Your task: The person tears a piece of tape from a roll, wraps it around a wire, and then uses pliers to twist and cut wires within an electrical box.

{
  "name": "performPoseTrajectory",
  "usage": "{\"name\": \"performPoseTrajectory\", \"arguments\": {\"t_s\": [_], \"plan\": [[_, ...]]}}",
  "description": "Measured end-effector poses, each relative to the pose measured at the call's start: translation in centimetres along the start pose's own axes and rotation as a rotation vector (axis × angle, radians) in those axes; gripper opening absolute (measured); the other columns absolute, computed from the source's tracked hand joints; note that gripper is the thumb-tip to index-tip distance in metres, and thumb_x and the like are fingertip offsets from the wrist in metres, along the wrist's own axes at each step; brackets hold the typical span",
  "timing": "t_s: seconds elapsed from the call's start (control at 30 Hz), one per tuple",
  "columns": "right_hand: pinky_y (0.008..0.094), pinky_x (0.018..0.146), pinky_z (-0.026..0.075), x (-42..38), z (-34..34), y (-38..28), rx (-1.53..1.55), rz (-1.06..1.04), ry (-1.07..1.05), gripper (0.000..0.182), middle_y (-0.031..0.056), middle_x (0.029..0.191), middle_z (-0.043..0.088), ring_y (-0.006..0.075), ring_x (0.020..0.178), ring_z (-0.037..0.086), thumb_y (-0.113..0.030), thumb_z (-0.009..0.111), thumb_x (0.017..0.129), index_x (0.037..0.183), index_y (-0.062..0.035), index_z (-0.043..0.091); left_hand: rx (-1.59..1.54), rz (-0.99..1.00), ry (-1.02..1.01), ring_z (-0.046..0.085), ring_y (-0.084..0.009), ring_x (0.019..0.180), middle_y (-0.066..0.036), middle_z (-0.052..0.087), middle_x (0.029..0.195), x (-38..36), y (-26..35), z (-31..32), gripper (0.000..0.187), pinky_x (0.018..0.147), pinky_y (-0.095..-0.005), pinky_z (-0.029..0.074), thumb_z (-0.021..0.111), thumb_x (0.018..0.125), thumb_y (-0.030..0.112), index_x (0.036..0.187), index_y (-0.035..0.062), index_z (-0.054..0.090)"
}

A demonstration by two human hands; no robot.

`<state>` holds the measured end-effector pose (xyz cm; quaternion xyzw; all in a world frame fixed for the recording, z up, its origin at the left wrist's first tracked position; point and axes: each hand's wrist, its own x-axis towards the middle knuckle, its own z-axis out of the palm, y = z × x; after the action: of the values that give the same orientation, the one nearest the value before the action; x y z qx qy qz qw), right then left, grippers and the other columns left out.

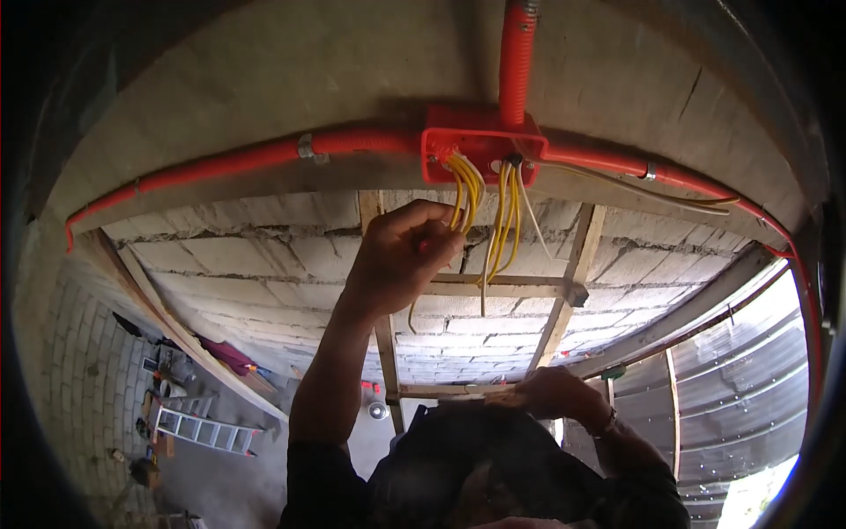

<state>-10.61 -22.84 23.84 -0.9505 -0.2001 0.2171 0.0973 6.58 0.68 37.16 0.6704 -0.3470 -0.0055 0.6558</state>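
Note:
My left hand is raised just below a red junction box, its fingers closed around a bundle of yellow wires that comes out of the box's left part. Something small and red shows between the fingers. To the right of that hand, a second group of yellow and white wires hangs loose from the box. Lower down, my right hand is at a wooden crosspiece, its fingers bent and partly hidden, near the wood's right end.
Red conduits run left, right and up from the box. Wooden uprights and bars stand before a block wall. A ladder is on the floor at lower left. Corrugated sheets are at right.

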Motion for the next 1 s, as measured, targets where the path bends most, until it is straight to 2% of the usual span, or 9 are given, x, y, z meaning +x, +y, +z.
{"name": "performPoseTrajectory", "arguments": {"t_s": [0.13,0.17,0.33,0.6,0.7,0.77,0.87,0.93,1.0], "plan": [[0.0427,0.071,0.052,-2.3,2.3,1.9,0.107,0.229,0.068,0.026,0.0148,0.084,0.067,0.0323,0.082,0.066,-0.031,0.060,0.081,0.097,-0.0113,0.068,0.017,-0.082,0.024,0.046,-0.0035,0.057,0.000,0.054,0.064,-1.7,-0.3,-0.2,0.012,0.051,-0.0197,0.036,0.062,0.088,0.011,0.093,0.0006,0.065],[0.0427,0.061,0.050,-2.8,4.1,3.0,0.166,0.223,0.182,0.027,0.0170,0.071,0.063,0.0343,0.069,0.064,-0.034,0.064,0.079,0.082,-0.0082,0.068,-0.051,-0.155,-0.015,0.048,-0.0040,0.060,0.000,0.055,0.066,-2.3,-0.6,-0.1,0.014,0.054,-0.0210,0.039,0.062,0.089,0.014,0.093,0.0002,0.065],[0.0438,0.071,0.051,-5.8,7.0,4.6,0.291,0.492,0.073,0.026,0.0150,0.082,0.067,0.0335,0.080,0.065,-0.034,0.061,0.077,0.088,-0.0103,0.066,-0.051,-0.271,-0.038,0.051,-0.0054,0.062,0.000,0.056,0.067,-3.6,-1.2,-0.7,0.019,0.058,-0.0225,0.043,0.062,0.091,0.019,0.093,-0.0001,0.065],[0.0436,0.072,0.050,-8.6,11.5,6.8,0.285,0.580,0.127,0.029,0.0156,0.081,0.066,0.0346,0.082,0.064,-0.037,0.060,0.077,0.089,-0.0113,0.068,0.045,-0.194,-0.118,0.060,-0.0088,0.068,-0.004,0.062,0.074,-3.1,0.2,-1.2,0.022,0.063,-0.0263,0.049,0.063,0.091,0.019,0.089,-0.0023,0.065],[0.0429,0.070,0.050,-9.6,12.0,7.0,0.370,0.583,0.247,0.029,0.0170,0.080,0.066,0.0354,0.081,0.064,-0.036,0.062,0.077,0.086,-0.0093,0.068,0.215,-0.112,-0.084,0.057,-0.0108,0.067,-0.006,0.062,0.075,-3.1,0.8,-1.4,0.014,0.064,-0.0263,0.046,0.063,0.088,0.011,0.088,-0.0026,0.066],[0.0427,0.069,0.050,-10.0,12.1,7.1,0.410,0.599,0.315,0.029,0.0176,0.079,0.065,0.0359,0.080,0.064,-0.035,0.063,0.077,0.084,-0.0072,0.067,0.544,0.255,0.009,0.061,-0.0182,0.075,-0.009,0.064,0.086,-3.1,0.4,-1.9,0.011,0.069,-0.0301,0.048,0.065,0.084,0.010,0.087,-0.0013,0.065],[0.0430,0.066,0.049,-10.6,10.2,6.2,0.444,0.626,0.419,0.027,0.0189,0.075,0.064,0.0366,0.075,0.063,-0.030,0.068,0.076,0.082,-0.0031,0.066,0.975,0.398,0.168,0.062,-0.0258,0.081,-0.013,0.062,0.092,-3.5,2.4,-1.7,0.011,0.074,-0.0337,0.049,0.066,0.081,0.008,0.088,-0.0002,0.065],[0.0431,0.065,0.048,-11.2,8.6,5.7,0.323,0.578,0.551,0.024,0.0189,0.074,0.063,0.0372,0.073,0.062,-0.026,0.069,0.077,0.081,-0.0020,0.065,1.042,0.387,0.202,0.061,-0.0282,0.082,-0.012,0.062,0.088,-3.8,3.4,-1.5,0.009,0.073,-0.0354,0.049,0.065,0.081,0.006,0.088,-0.0003,0.064],[0.0402,0.061,0.048,-11.4,7.5,5.5,0.305,0.492,0.648,0.021,0.0172,0.072,0.062,0.0341,0.067,0.061,-0.021,0.070,0.077,0.080,-0.0017,0.064,0.974,0.160,0.099,0.061,-0.0260,0.085,-0.010,0.061,0.086,-4.2,3.7,-1.8,0.009,0.071,-0.0347,0.048,0.065,0.080,0.005,0.088,0.0006,0.065]]}}
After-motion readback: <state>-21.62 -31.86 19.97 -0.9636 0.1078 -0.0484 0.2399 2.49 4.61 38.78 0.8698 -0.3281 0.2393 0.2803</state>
